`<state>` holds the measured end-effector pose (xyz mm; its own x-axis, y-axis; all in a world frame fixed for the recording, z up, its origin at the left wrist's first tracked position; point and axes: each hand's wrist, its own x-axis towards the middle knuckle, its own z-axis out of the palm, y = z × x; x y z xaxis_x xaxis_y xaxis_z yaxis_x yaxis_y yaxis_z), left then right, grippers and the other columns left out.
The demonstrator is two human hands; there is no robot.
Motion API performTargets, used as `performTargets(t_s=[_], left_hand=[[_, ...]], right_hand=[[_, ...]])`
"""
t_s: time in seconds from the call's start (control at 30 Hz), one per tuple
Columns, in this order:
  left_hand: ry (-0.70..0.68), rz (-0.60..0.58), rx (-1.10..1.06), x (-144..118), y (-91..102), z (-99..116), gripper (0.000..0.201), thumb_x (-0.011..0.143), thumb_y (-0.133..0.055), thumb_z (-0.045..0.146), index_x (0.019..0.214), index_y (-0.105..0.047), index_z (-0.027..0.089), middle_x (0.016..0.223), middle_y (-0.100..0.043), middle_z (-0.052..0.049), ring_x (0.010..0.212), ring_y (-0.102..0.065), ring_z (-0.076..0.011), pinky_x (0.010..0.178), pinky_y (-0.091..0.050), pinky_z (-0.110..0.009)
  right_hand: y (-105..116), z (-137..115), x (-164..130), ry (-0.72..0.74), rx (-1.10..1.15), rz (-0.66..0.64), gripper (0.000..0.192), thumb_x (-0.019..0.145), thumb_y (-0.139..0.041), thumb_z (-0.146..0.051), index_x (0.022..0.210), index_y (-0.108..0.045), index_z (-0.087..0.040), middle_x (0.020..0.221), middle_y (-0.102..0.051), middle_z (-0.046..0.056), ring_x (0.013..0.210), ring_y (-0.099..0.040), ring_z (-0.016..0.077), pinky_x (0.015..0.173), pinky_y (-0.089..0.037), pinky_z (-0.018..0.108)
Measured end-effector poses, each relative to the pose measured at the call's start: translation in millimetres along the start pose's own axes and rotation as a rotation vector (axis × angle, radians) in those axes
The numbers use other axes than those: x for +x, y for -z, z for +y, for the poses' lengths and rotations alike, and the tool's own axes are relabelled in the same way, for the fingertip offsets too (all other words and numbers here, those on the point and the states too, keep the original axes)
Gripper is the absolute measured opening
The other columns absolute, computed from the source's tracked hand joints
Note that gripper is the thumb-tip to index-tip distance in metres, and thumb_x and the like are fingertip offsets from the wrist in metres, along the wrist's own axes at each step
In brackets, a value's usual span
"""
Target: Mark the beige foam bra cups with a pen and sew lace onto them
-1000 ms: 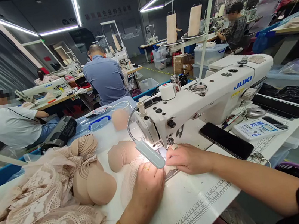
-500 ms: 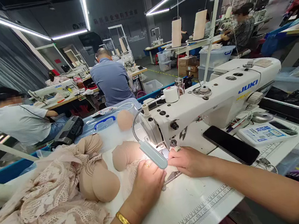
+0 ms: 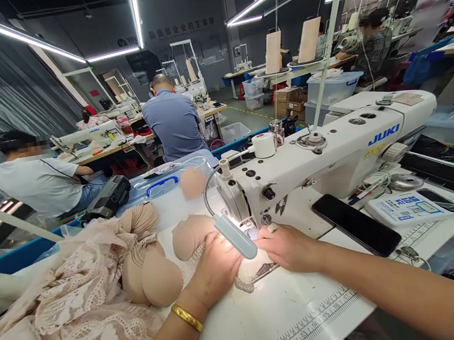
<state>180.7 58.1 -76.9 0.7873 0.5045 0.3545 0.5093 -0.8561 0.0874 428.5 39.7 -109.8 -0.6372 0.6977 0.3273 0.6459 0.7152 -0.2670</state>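
My left hand (image 3: 219,260) is closed on pale lace fabric (image 3: 195,258), which trails out on its left side beside the machine's needle area. Part of its fingers is hidden behind the grey lamp head (image 3: 236,237). My right hand (image 3: 287,247) is pinched close to the presser foot, its fingertips partly covered by the lamp; what they hold does not show clearly. A pale piece with a greyish edge (image 3: 245,286) lies between and below the hands. The white sewing machine (image 3: 326,143) stands over them. Beige moulded cups (image 3: 194,235) are stacked just behind my left hand.
A heap of beige lace (image 3: 64,316) and more cup stacks (image 3: 160,275) fill the left of the table. A black phone (image 3: 356,224) and a white box (image 3: 405,208) lie to the right. Behind are a clear lidded bin (image 3: 162,194) and co-workers (image 3: 174,121) seated at machines.
My left hand has shifted slightly left and up, away from the right hand. More of the pale piece with the greyish edge shows below them. The view has moved a little.
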Motion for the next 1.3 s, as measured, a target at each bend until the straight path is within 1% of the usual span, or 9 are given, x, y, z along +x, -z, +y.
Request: performTargets(t_s=[0.17,0.7,0.87,1.03,1.1,1.17,1.2,1.27,1.3], left_hand=[[-0.006,-0.01,0.033,1.2,-0.2,0.8,0.026,0.096,-0.046,0.007,0.081,-0.062,0.021,0.087,-0.069,-0.006,0.099,-0.06,-0.0285,0.096,-0.038,-0.046],[0.088,-0.004,0.084,2.4,-5.0,-3.0,0.03,0.096,-0.045,0.009,0.075,-0.063,0.021,0.089,-0.071,-0.007,0.1,-0.06,-0.0284,0.094,-0.039,-0.047],[0.133,-0.016,0.109,3.6,-6.7,0.4,0.026,0.098,-0.05,0.015,0.078,-0.065,0.021,0.089,-0.07,-0.008,0.095,-0.06,-0.0286,0.088,-0.041,-0.045],[0.155,-0.009,0.098,-0.6,3.2,5.0,0.03,0.095,-0.042,0.004,0.082,-0.065,0.019,0.082,-0.069,-0.008,0.079,-0.062,-0.0248,0.076,-0.045,-0.04],[0.142,0.004,0.07,-11.0,11.3,17.2,0.031,0.097,-0.04,0.004,0.093,-0.067,0.018,0.084,-0.071,-0.007,0.078,-0.064,-0.023,0.077,-0.048,-0.039],[0.145,0.068,-0.022,-28.5,16.6,41.4,0.032,0.1,-0.042,0.007,0.111,-0.068,0.021,0.1,-0.076,-0.007,0.094,-0.068,-0.0235,0.091,-0.05,-0.042],[0.169,0.113,-0.114,-39.4,17.0,57.7,0.031,0.101,-0.047,0.011,0.12,-0.067,0.024,0.111,-0.076,-0.008,0.105,-0.069,-0.0249,0.099,-0.049,-0.045],[0.291,0.182,-0.434,-62.0,12.7,94.8,0.032,0.099,-0.062,0.024,0.129,-0.067,0.029,0.129,-0.074,-0.01,0.119,-0.067,-0.0303,0.107,-0.047,-0.051],[0.384,0.155,-0.68,-72.0,8.6,113.1,0.034,0.094,-0.072,0.034,0.128,-0.069,0.029,0.126,-0.074,-0.011,0.113,-0.069,-0.0308,0.1,-0.053,-0.048]], right_hand=[[0.1,2.3,-2.5,0.046,-0.015,0.031,0.035,0.077,-0.049,0.006,0.094,-0.069,-0.017,0.088,-0.061,0.006,0.082,-0.045,0.0209,0.068,-0.035,0.03],[2.1,-1.0,-1.1,-0.029,0.041,0.012,0.041,0.077,-0.048,0.005,0.102,-0.07,-0.019,0.08,-0.054,0.003,0.078,-0.042,0.0214,0.063,-0.032,0.03],[-2.1,3.8,-2.6,0.0,0.051,0.067,0.035,0.081,-0.047,0.003,0.098,-0.068,-0.019,0.078,-0.053,0.003,0.077,-0.042,0.0211,0.062,-0.031,0.03],[3.3,-4.4,-4.2,-0.028,0.174,0.145,0.025,0.09,-0.044,-0.005,0.091,-0.065,-0.02,0.077,-0.057,0.003,0.077,-0.045,0.0205,0.069,-0.036,0.033],[8.2,-18.1,-3.5,-0.159,0.407,0.122,0.018,0.098,-0.047,-0.016,0.099,-0.064,-0.021,0.08,-0.06,0.002,0.077,-0.05,0.0196,0.072,-0.04,0.034],[11.3,-36.6,-1.4,-0.345,0.759,0.048,0.016,0.099,-0.054,-0.028,0.113,-0.059,-0.022,0.079,-0.061,-0.001,0.074,-0.054,0.0177,0.069,-0.042,0.031],[11.5,-46.8,-0.1,-0.427,0.932,0.023,0.024,0.097,-0.059,-0.033,0.118,-0.055,-0.022,0.077,-0.06,-0.004,0.07,-0.054,0.0165,0.066,-0.042,0.03],[9.7,-68.3,1.4,-0.53,1.195,0.053,0.04,0.089,-0.069,-0.038,0.122,-0.051,-0.022,0.073,-0.057,-0.007,0.064,-0.053,0.0143,0.061,-0.04,0.027],[8.0,-79.3,0.8,-0.556,1.276,0.1,0.045,0.086,-0.073,-0.04,0.121,-0.051,-0.022,0.072,-0.057,-0.008,0.064,-0.053,0.0139,0.061,-0.04,0.027]])
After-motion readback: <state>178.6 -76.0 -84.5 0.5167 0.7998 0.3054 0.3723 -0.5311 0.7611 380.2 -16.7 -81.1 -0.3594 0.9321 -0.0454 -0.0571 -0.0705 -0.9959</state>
